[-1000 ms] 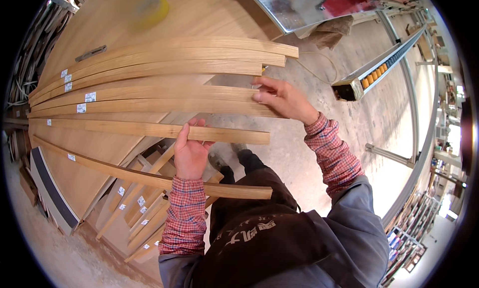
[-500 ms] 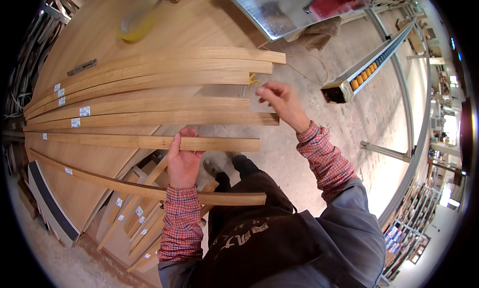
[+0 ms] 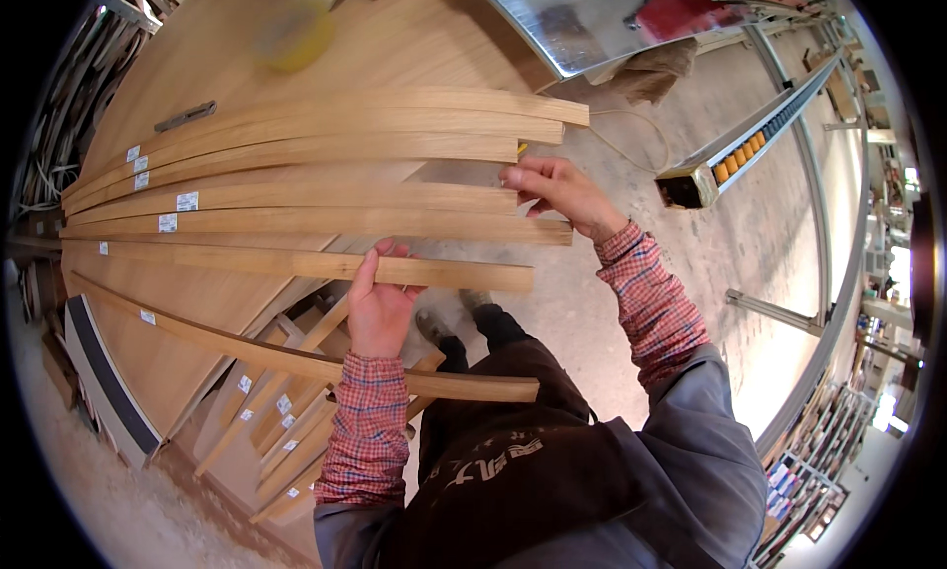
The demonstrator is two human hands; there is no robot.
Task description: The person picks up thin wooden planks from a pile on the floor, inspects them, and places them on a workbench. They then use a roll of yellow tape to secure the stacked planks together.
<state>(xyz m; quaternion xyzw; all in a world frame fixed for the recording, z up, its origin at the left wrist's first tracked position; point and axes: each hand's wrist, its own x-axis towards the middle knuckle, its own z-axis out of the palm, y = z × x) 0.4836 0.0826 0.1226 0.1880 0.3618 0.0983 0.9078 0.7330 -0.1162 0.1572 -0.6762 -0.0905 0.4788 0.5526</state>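
Note:
Long pale wooden strips [image 3: 385, 221], several with small white labels, lie side by side with their right ends past the table. My left hand [image 3: 383, 298] is closed around one wooden strip [image 3: 454, 273], thumb in front and fingertips over its upper edge. At the strip ends, my right hand [image 3: 564, 192] has thumb and forefinger pinched together beside the end of another strip [image 3: 434, 196]; whatever is in the pinch is not visible. A bit of yellow [image 3: 522, 148] shows just above those fingers. Across my left forearm's line runs a nearer, curved strip [image 3: 483, 387].
A blurred yellow roll [image 3: 294, 36] and a small grey metal piece [image 3: 185, 116] rest on the wooden table [image 3: 395, 36]. A shiny metal-topped surface [image 3: 592, 27] stands far right, near a roller rail [image 3: 735, 155]. More labelled strips [image 3: 296, 441] lean below the table.
My right hand has come in closer to the strip ends, its fingers now beside them. My left hand keeps its hold on the strip. The whole view has shifted slightly.

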